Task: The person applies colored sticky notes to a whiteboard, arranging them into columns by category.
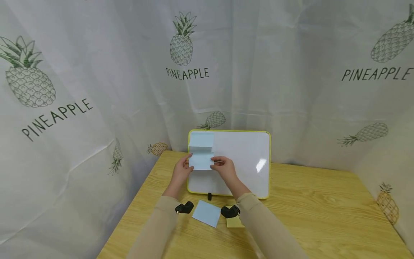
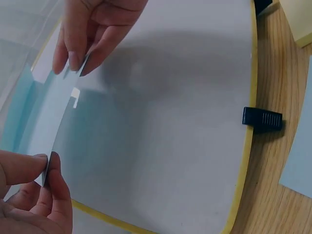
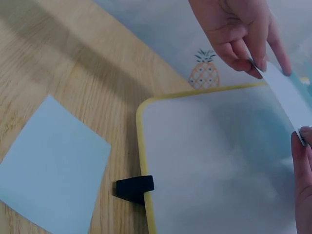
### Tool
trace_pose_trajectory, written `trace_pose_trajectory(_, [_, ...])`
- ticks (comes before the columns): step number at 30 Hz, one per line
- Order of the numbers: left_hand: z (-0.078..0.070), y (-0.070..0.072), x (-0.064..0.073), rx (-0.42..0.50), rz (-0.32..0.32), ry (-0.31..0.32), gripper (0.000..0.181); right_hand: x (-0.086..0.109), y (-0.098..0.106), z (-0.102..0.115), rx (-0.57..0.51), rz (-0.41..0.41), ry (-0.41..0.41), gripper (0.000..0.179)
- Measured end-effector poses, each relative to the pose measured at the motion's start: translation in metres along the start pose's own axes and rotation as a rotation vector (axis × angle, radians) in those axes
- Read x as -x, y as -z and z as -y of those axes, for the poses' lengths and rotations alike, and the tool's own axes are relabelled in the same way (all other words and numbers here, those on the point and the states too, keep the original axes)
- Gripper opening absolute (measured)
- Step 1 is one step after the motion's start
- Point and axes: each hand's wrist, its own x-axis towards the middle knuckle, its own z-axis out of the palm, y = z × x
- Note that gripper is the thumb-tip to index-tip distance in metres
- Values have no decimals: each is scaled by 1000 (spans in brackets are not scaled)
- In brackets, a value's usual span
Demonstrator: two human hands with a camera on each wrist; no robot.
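Both hands hold a light blue sticky note [image 1: 201,162] by its opposite side edges, in front of the upper left part of a whiteboard [image 1: 240,158] with a yellow rim. My left hand [image 1: 181,169] pinches the left edge and my right hand [image 1: 225,169] the right edge. Just above the held note, another light blue sticky note [image 1: 201,139] lies against the board near its top left corner. In the left wrist view the held note [image 2: 61,112] tilts out from the board, its lower edge apart from the surface.
On the wooden table [image 1: 310,201], a light blue pad or sheet [image 1: 207,213] lies before the board. A yellow pad [image 1: 235,223] is partly hidden by the right wrist's black camera mount [image 1: 230,212]. A black foot [image 1: 210,196] supports the board. A pineapple-print curtain [image 1: 258,72] hangs behind.
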Motion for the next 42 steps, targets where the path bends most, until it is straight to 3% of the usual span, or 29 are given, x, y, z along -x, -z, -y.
trace_pose_trajectory(8, [3, -3, -11, -47, -2, 5, 59, -6, -7, -7, -2, -57, -15, 26])
trace_pose_trajectory(20, [8, -2, -22, -76, -4, 19, 58, -10, -13, -11, 88, -95, 38, 24])
trace_pose_trajectory(42, [10, -2, -24, -188, -60, -8, 60, -19, -15, -13, 143, -77, 57, 23])
